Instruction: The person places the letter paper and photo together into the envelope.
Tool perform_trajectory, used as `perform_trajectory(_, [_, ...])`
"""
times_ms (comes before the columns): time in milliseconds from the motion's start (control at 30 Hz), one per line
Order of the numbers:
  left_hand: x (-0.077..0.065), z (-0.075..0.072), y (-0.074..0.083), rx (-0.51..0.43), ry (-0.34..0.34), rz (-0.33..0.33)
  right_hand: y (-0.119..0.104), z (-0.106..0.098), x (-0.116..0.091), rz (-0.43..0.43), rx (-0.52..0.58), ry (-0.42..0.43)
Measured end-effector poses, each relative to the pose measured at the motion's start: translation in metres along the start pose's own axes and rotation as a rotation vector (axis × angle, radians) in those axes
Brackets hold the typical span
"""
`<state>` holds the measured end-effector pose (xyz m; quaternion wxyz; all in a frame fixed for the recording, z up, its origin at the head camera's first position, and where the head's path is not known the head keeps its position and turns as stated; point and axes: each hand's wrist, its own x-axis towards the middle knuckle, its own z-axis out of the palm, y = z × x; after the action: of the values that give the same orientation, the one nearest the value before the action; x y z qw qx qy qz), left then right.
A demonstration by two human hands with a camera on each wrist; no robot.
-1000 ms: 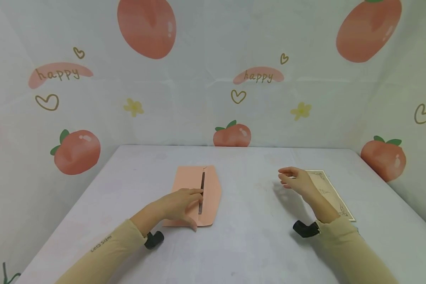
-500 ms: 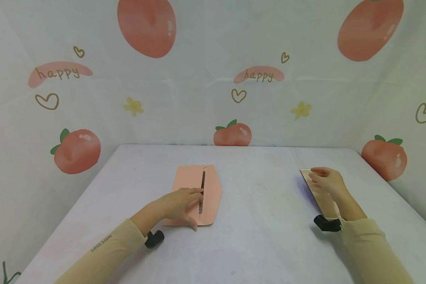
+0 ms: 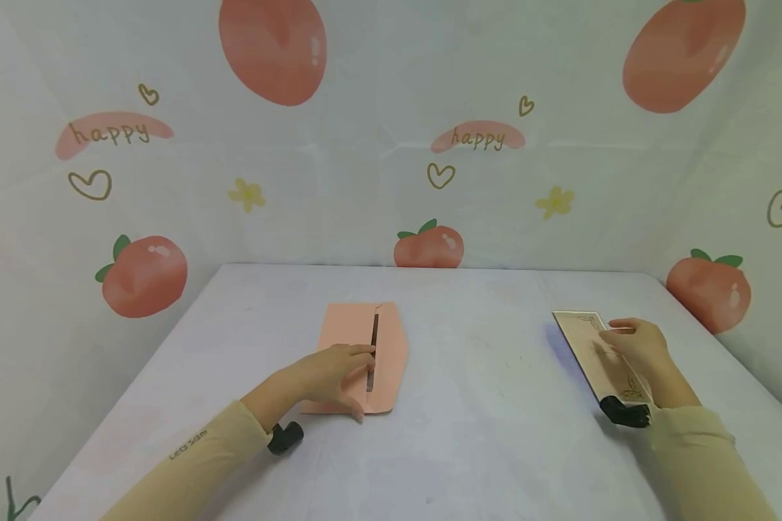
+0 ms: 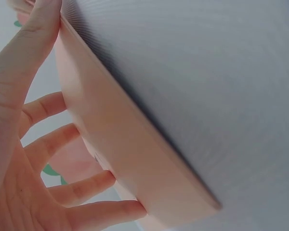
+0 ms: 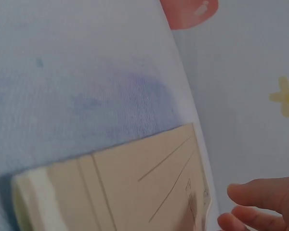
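My left hand (image 3: 337, 370) rests on a pink envelope (image 3: 389, 362) at the middle left of the table. In the left wrist view the spread fingers (image 4: 89, 185) are nearly straight, with their tips at the envelope's surface and the thumb at its edge. A narrow dark strip (image 3: 375, 329) runs down the envelope beside the flap. On the right lies a cream card (image 3: 583, 347) with dark scrollwork at its corners and a gold-toned edge. My right hand (image 3: 641, 347) is at the card's right edge, its relaxed fingertips overlapping it in the head view and its shadow on the card.
The white table (image 3: 463, 434) carries both things, with a wide stretch of cloth between them. Behind it hangs a white backdrop (image 3: 365, 174) printed with peaches, hearts and flowers. A black wrist camera (image 3: 624, 411) overlaps the card's near end.
My right hand has moved from the left of the card, across it, to its right edge, uncovering most of its face. My left hand and the envelope stay in place.
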<state>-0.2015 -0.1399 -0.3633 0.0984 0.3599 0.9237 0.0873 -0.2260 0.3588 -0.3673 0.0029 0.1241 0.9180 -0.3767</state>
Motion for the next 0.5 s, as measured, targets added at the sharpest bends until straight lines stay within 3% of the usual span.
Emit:
perform_trajectory(200, [0.000,0.001,0.000,0.015,0.002,0.010,0.013,-0.006,0.008,0.094,-0.019,-0.058])
perform_trajectory(500, [0.001,0.001,0.000,0.012,0.002,0.008,0.022,-0.008,0.016,0.109,-0.063,-0.086])
